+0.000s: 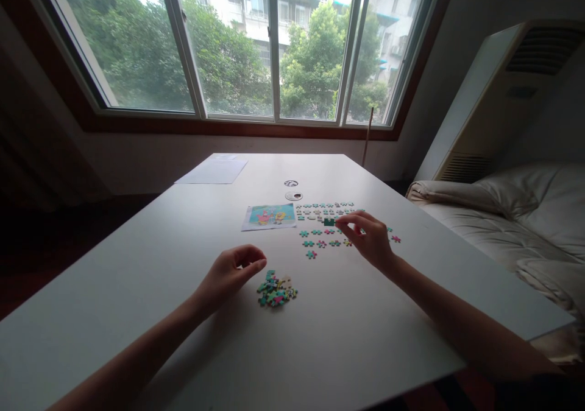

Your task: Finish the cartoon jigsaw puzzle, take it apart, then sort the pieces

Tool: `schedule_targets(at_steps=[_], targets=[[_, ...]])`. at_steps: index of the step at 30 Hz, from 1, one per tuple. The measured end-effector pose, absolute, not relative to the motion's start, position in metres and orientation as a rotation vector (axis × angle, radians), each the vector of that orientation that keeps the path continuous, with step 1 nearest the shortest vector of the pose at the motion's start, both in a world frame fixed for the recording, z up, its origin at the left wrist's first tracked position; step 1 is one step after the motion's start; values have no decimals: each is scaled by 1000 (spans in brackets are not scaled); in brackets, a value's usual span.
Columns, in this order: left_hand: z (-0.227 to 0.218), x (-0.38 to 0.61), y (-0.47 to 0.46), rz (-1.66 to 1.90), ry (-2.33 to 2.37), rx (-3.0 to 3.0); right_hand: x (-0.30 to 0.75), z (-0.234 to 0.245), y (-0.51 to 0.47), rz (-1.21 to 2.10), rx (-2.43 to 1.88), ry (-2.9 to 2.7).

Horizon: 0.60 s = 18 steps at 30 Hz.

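My right hand (371,238) is raised over the table and pinches a dark green jigsaw puzzle piece (329,221) between thumb and fingertips. Below and around it, loose puzzle pieces (316,232) lie in rough rows on the white table. My left hand (235,269) is held just left of a heap of puzzle pieces (276,292), its fingers curled and thumb near the index tip. Nothing shows between those fingers. The heap mixes green, yellow and pink pieces. Left of the rows lies a picture sheet (269,217) with pink and yellow cartoon figures.
Two small round items (293,196) lie behind the picture sheet. White paper (212,171) rests at the table's far left corner. A pale sofa (493,216) stands to the right, with an air conditioner (475,94) behind it. A wide window is beyond the table (137,277).
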<state>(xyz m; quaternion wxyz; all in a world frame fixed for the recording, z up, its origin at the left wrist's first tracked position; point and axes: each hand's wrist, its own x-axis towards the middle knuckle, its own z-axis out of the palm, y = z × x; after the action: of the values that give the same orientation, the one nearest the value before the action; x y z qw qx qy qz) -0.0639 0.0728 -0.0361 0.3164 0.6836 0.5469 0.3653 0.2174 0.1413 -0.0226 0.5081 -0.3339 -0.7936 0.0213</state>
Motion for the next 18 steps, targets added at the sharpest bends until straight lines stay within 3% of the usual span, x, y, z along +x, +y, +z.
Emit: schedule_targets(at_steps=[7,18], targets=[[-41,-66,74,937,1462,1852,218,-24,146,-12,-840,-1961],[-45,-63,76,849,1529,2001,266,-46,228,43,-1496,-2078]])
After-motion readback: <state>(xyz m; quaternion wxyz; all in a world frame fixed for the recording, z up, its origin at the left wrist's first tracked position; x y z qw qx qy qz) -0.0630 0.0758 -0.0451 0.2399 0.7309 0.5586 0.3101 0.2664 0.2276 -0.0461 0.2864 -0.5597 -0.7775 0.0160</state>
